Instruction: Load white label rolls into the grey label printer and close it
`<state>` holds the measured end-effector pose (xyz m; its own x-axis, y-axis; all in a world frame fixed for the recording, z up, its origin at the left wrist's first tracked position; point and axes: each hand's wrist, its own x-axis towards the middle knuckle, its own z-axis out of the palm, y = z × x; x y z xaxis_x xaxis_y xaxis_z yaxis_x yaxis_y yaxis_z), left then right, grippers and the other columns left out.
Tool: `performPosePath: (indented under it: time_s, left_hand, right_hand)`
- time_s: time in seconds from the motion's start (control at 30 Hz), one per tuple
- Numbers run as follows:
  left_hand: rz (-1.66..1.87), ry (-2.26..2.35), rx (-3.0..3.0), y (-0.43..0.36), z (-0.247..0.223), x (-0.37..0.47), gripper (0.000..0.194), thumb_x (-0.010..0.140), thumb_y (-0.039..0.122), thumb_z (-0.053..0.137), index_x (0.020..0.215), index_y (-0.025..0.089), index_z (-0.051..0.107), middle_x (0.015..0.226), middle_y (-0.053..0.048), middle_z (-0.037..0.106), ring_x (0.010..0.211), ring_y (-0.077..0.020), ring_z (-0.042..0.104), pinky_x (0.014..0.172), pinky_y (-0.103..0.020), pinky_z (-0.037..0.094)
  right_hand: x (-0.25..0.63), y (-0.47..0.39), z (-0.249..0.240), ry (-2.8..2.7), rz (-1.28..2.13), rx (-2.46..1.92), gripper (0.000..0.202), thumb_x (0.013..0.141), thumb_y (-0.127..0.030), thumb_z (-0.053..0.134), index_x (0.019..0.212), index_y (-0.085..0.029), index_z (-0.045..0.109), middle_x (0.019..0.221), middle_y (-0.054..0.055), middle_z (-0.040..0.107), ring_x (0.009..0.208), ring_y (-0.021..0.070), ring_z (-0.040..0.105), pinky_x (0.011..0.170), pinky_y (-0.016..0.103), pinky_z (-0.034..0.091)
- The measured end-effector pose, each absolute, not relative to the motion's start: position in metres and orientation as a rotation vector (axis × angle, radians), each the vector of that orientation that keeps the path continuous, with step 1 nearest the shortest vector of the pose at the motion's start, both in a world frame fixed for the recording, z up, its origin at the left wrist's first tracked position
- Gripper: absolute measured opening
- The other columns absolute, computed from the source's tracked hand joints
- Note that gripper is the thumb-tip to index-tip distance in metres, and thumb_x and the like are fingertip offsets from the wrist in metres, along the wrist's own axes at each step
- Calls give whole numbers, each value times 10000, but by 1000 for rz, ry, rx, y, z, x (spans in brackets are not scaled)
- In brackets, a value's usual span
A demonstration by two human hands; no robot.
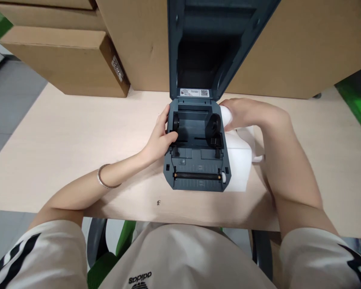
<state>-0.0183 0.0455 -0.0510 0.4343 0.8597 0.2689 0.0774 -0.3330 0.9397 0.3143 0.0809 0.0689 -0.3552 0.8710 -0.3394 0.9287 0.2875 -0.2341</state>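
Observation:
A dark blue-grey device (198,164) with a black roller across its front stands on the light wooden table, its lid (212,24) raised at the back. No roll shows in its inner bay. My left hand (161,138) grips the device's left side, thumb over the rim and fingers behind the edge. At the device's right rear side, my right hand (239,112) is wrapped round something white (225,116), partly hidden behind the device. White sheet material (237,168) lies beside and partly under the device on the right.
Behind the device stands a large cardboard box (289,52). A smaller brown carton (60,60) sits at the table's back left, with more cardboard behind it. The table's front edge (180,222) runs close to my body, with a chair below.

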Motion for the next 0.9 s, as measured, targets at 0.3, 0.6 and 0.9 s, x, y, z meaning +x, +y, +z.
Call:
performPosePath:
  time_s: [0.3, 0.6, 0.9]
  left_hand:
    - [1018, 825, 1678, 45, -54, -19, 1097, 829, 234, 702, 1829, 426, 293, 1939, 58, 360, 1782, -363, 367, 1483, -579, 365]
    - [1012, 865, 1680, 42, -47, -17, 1091, 815, 223, 691, 1826, 395, 317, 1949, 40, 347, 1809, -376, 313, 1504, -593, 312]
    - [1025, 875, 1651, 42, -50, -17, 1059, 859, 267, 738, 1825, 366, 315, 1949, -4, 349, 1842, -379, 237, 1535, -584, 197]
  right_hand:
    - [352, 23, 141, 2387, -264, 1992, 805, 786, -872, 846, 1441, -436, 676, 1354, 65, 800, 1125, 412, 776, 897, 560, 629]
    - [300, -15, 148, 2950, -106, 1898, 826, 849, -699, 810, 1603, -434, 600, 1596, 46, 699, 1469, 451, 684, 1258, 611, 553]
    - [243, 23, 98, 2935, -122, 1676, 850, 936, -387, 755, 1745, -324, 502, 1703, 99, 630, 1548, 462, 595, 1319, 671, 458]
